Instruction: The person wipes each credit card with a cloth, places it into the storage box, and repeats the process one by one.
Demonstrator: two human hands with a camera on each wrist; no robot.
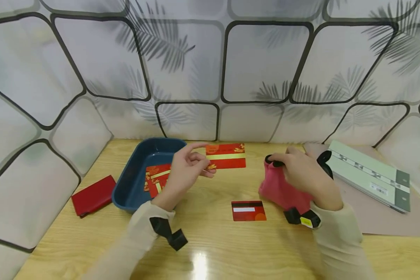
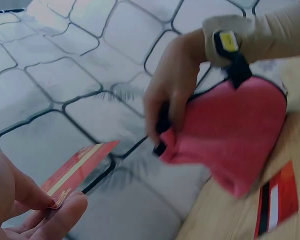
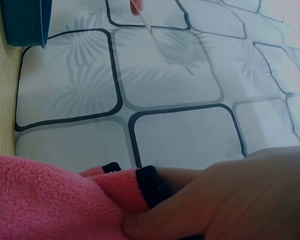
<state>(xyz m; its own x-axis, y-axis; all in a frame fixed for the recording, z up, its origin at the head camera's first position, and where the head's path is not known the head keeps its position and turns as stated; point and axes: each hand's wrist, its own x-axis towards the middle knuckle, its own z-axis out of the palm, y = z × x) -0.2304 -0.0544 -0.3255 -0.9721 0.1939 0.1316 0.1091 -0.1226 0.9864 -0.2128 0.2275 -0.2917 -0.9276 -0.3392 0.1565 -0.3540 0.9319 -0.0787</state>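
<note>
My left hand point(image 1: 185, 169) pinches a red card with a gold stripe point(image 1: 228, 149) at one end, between thumb and fingers, raised above the table. In the left wrist view the same card point(image 2: 75, 172) shows nearly edge-on. My right hand point(image 1: 304, 171) grips a pink plush cloth point(image 1: 276, 186) with black edging by its upper edge; the cloth hangs bunched below the fingers. The right wrist view shows its fuzzy surface point(image 3: 50, 200) close up, the thumb pressed on it. On the table between the hands lies a red card with a black stripe and white strip point(image 1: 248, 215).
A blue plastic bin point(image 1: 123, 194) at the left holds several red and gold cards point(image 1: 155, 173), partly behind my left forearm. Beside it lies a dark red wallet point(image 1: 95, 194). A pale green notebook point(image 1: 367, 171) rests on a greyish-pink mat point(image 1: 381, 223) at the right. Patterned wall behind.
</note>
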